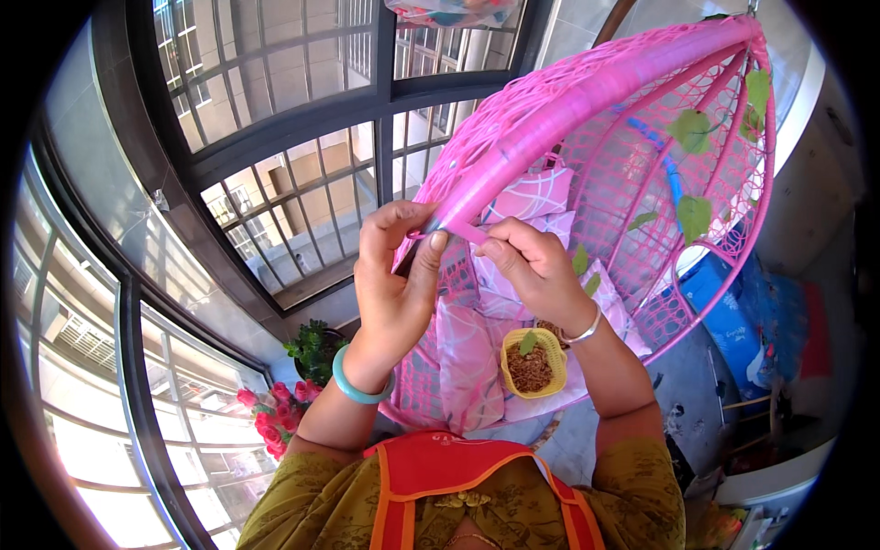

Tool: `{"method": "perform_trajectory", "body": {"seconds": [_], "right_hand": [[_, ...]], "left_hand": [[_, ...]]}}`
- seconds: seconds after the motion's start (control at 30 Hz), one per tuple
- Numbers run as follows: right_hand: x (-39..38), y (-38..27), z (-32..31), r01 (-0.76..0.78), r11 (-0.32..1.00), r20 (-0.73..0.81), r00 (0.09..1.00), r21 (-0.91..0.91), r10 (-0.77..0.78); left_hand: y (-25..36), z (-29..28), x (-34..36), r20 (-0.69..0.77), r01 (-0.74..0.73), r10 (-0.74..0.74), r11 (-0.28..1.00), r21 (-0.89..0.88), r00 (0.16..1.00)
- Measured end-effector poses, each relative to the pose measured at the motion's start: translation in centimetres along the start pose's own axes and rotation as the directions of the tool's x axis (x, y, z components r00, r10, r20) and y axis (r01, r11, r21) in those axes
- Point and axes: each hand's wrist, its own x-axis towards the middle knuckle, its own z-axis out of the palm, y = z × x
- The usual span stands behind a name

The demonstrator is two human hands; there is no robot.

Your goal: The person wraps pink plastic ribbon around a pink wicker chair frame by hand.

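a pink hanging chair (500,103) fills the frame from the centre to the upper right, its shell an open mesh of loops and slim ribs. its thick front rim (600,84) slants from the upper right corner down to the middle of the frame, glossy and wound in overlapping bands, with a short greyish stretch beside the left fingertips. at the frame's centre the left hand (396,280) pinches the rim between thumb and fingers. just right of it, the right hand (543,273) has thumb and forefinger pressed together on a flat pink strip (470,233), which runs taut to the rim. green leaves (694,218) and a blue band (676,181) hang about the mesh at upper right. below the hands lie pink patterned cushions (469,367) and a yellow basket (507,368) of brown bits.
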Motion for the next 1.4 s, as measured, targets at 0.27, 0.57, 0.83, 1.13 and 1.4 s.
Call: {"method": "perform_trajectory", "body": {"seconds": [0.27,0.57,0.83,1.13,1.4], "right_hand": [[1.6,4.2,2.1,0.082,0.946,-0.044,0.996,0.313,-0.072],[2.3,5.0,2.9,0.095,0.917,-0.050,0.995,0.387,-0.082],[2.0,5.2,3.3,0.196,0.886,-0.113,0.980,0.420,-0.163],[1.9,5.9,3.2,0.182,0.915,-0.088,0.983,0.360,-0.161],[2.3,6.3,2.7,0.297,0.919,-0.157,0.952,0.260,-0.264]], "left_hand": [[1.3,-2.2,1.8,0.259,0.402,-0.348,0.894,-0.197,0.901],[2.1,-4.3,5.2,0.498,0.482,-0.449,0.873,0.069,0.742],[1.5,-4.2,4.9,0.561,0.545,-0.471,0.837,0.041,0.681],[-0.5,-3.9,3.6,0.472,0.514,-0.429,0.855,-0.061,0.770],[-1.8,-3.5,3.5,0.498,0.551,-0.383,0.797,-0.247,0.778]]}}
